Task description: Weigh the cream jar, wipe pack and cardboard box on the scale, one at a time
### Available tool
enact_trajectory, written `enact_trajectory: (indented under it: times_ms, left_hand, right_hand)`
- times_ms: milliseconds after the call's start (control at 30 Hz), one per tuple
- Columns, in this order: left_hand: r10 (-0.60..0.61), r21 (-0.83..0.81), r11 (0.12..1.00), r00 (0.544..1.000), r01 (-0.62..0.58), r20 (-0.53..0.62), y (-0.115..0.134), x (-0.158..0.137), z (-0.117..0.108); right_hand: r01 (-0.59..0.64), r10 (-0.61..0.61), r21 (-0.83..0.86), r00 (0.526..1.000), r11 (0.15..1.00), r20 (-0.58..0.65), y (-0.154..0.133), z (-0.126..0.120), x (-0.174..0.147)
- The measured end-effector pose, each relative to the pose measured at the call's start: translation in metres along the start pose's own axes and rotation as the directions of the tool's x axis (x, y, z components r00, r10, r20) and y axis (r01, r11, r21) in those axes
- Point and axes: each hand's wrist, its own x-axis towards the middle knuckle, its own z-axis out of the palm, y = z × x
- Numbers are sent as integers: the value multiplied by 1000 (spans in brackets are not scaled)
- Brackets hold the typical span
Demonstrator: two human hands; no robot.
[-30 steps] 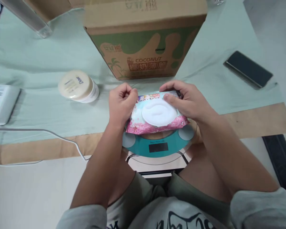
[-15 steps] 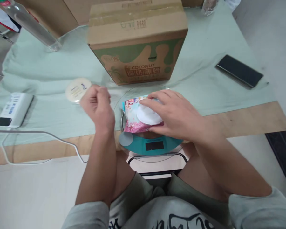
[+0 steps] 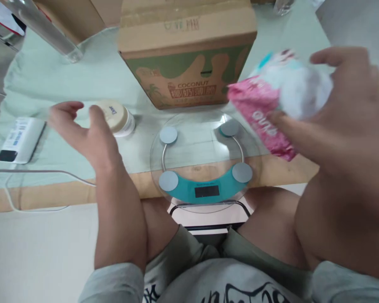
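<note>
My right hand [image 3: 344,113] grips a pack of wet wipes [image 3: 255,99], pink and pale blue with a white lid, raised to the right of a round glass scale [image 3: 205,153]. The scale has grey metal pads and a teal strip with a dark display, and it overhangs the table's front edge. On the left, my left hand [image 3: 88,130] is open, thumb and fingers apart, beside a Dove cream jar [image 3: 121,120] with a cream-coloured lid. The thumb overlaps the jar's left side in view; whether it touches the jar I cannot tell.
A cardboard box [image 3: 186,71] marked COCONUT stands behind the scale. At the far left lie a white power bank [image 3: 21,141] and a white cable [image 3: 50,171]. A clear bottle [image 3: 47,31] stands at the back left, and another clear object [image 3: 283,6] at the back right.
The wipes pack has been lifted off the scale and carried right in my right hand. My left hand has moved left and opened from a closed shape. More of the jar shows.
</note>
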Motion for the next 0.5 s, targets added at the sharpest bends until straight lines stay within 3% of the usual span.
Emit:
enact_trajectory:
  times_ms: [100,167,267,333,400,500]
  left_hand:
    - [-85,161,985,990,66,115,-11,-7,3]
    - [-180,219,967,960,132,214,-19,-8,5]
    - [-221,274,948,955,163,196,-28,-4,9]
    - [-220,306,938,964,166,152,-30,-1,14]
    - [-213,322,932,970,166,117,-30,1,16]
    - [-193,331,931,976,151,99,-24,1,12]
  right_hand:
    - [-212,205,-113,976,971,-70,26,18,13]
    - [-277,273,-115,961,954,-46,39,36,21]
    - [-290,291,-106,957,951,-1,38,50,25]
    - [-195,194,-34,981,980,-20,23,51,19]
    - [0,7,88,997,996,-74,3,52,8]
    - [263,-256,234,965,936,-59,-19,67,-6]
